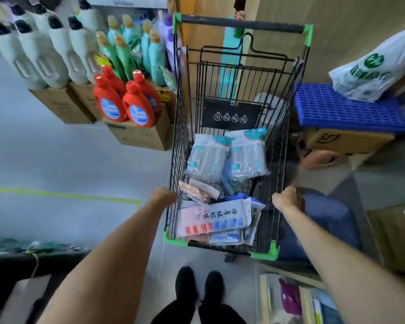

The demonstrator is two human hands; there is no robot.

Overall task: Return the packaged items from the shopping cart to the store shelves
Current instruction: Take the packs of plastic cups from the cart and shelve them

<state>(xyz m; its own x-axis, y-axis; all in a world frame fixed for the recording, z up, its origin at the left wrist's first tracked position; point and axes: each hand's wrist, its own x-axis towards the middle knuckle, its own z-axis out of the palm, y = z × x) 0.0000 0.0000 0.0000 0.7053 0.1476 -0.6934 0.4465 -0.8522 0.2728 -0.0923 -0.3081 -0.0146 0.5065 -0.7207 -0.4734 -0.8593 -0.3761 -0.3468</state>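
A black wire shopping cart (283, 141) with green corners stands in front of me, its handle at the far end. Inside lie two grey packaged items (207, 157) side by side, a peach-coloured pack (192, 190), and flat white packs with red and blue squares (220, 220) at the near end. My left hand (164, 195) grips the cart's left rim. My right hand (287, 196) grips the right rim. Both hands' fingers curl over the wire edge.
White, green and teal bottles and red detergent jugs (126, 99) stand on cardboard boxes at the left. A blue plastic crate (346, 111) with a white bag sits on boxes at the right. A dark blue bag (325, 218) lies beside the cart. My feet are below.
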